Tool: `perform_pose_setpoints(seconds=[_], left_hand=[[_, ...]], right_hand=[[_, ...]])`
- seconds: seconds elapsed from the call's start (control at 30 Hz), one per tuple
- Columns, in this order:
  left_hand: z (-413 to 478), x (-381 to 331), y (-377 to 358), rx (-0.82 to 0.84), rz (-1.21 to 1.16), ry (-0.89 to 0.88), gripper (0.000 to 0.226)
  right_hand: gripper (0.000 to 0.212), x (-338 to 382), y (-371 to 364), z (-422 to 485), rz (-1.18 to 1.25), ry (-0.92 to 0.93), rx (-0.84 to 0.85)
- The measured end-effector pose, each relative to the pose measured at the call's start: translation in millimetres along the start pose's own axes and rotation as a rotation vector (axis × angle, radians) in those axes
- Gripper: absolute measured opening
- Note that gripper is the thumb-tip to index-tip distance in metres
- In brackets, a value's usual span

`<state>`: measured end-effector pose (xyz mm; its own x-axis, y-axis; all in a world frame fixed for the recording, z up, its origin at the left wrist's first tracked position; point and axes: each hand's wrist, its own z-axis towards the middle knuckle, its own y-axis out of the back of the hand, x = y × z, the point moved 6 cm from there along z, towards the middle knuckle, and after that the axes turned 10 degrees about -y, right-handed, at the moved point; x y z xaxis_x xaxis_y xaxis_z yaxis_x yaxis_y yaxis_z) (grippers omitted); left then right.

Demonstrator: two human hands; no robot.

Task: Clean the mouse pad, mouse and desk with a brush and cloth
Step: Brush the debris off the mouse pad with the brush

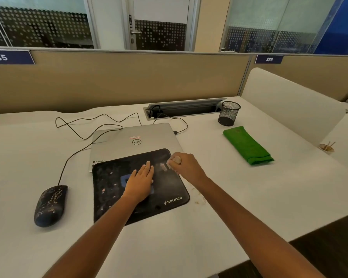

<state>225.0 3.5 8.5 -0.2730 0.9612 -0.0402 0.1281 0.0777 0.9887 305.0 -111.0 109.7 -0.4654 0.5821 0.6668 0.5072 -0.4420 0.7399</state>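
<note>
Three things need cleaning, and I judge only the first is under way. The pad (109,197) lies mid-desk with its far edge lapping onto a closed laptop (129,137). The left hand (140,182) lies flat on it, fingers straight and together, pinning it. The right hand (186,166) is curled round a brush (166,166) at the pad's 1 o'clock corner, the bristles blurred on the surface.

Pale specks (103,190) dot the pad's 9 o'clock half, so that side looks unbrushed. The mouse (49,205), at 9 o'clock from the pad and apart from it, is speckled all over. Crumbs (197,198) lie on the desk (249,197) just off the pad's 3 o'clock edge. The cloth (247,146), at 2 o'clock, lies folded and looks unused, so wiping is all to come.

For room, bare desk opens from 3 to 5 o'clock between pad and cloth, which suits sweeping debris that way. The laptop lid makes a step under the pad at 12 o'clock, so strokes there may catch. The mouse cable (68,163) loops from 10 to 12 o'clock. The desk's near edge runs at 6 o'clock, close below the pad, and dirt pushed there would likely drop off.
</note>
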Motion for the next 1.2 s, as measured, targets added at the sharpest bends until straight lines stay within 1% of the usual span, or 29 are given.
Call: perform_pose_setpoints(seconds=[0.13, 0.23, 0.33, 0.4, 0.47, 0.5, 0.57, 0.63, 0.67, 0.77, 0.83, 0.9, 1.0, 1.1, 1.17, 1.2], left_hand=[[-10, 5, -4, -0.02, 0.002, 0.03, 0.054], [-11, 6, -3, 0.001, 0.0, 0.028, 0.054], [-10, 4, -2, 0.009, 0.004, 0.037, 0.054], [-10, 3, -2, 0.009, 0.005, 0.04, 0.054], [-10, 4, -3, 0.013, 0.002, 0.04, 0.054], [-10, 4, -3, 0.018, -0.001, 0.04, 0.054], [-9, 5, -3, 0.035, -0.019, 0.035, 0.055], [-8, 7, -4, 0.05, -0.038, 0.025, 0.055], [-8, 8, -4, 0.056, -0.047, 0.022, 0.055], [-7, 10, -4, 0.064, -0.068, 0.014, 0.055], [-7, 10, -4, 0.062, -0.069, 0.015, 0.054], [-7, 10, -4, 0.056, -0.072, 0.018, 0.054], [-7, 10, -5, 0.057, -0.079, 0.017, 0.055], [-8, 9, -4, 0.054, -0.067, 0.018, 0.054], [-8, 9, -3, 0.048, -0.067, 0.014, 0.054], [-8, 9, -3, 0.045, -0.068, 0.012, 0.054]], right_hand=[[0.031, -3, -14, 5, -0.047, -0.108, 0.105], [0.03, -7, -17, 6, -0.043, -0.25, 0.263], [0.025, -11, -13, 1, -0.183, -0.288, 0.445], [0.024, -15, -6, -2, -0.231, -0.302, 0.51], [0.023, -17, 2, 1, -0.242, -0.305, 0.504], [0.022, -16, 5, 4, -0.229, -0.3, 0.466], [0.017, -13, 10, 13, -0.138, -0.265, 0.325], [0.022, -9, 13, 18, -0.045, -0.199, 0.161], [0.026, -6, 11, 19, -0.046, -0.155, 0.104], [0.032, -1, 0, 16, -0.106, -0.063, 0.056], [0.034, -3, -7, 14, -0.106, -0.063, 0.08], [0.034, -6, -11, 14, -0.099, -0.099, 0.135], [0.028, -10, -11, 10, -0.102, -0.171, 0.315], [0.027, -18, -7, 3, -0.199, -0.229, 0.501], [0.025, -23, 0, 1, -0.238, -0.258, 0.548], [0.023, -24, 5, 3, -0.235, -0.268, 0.543]])
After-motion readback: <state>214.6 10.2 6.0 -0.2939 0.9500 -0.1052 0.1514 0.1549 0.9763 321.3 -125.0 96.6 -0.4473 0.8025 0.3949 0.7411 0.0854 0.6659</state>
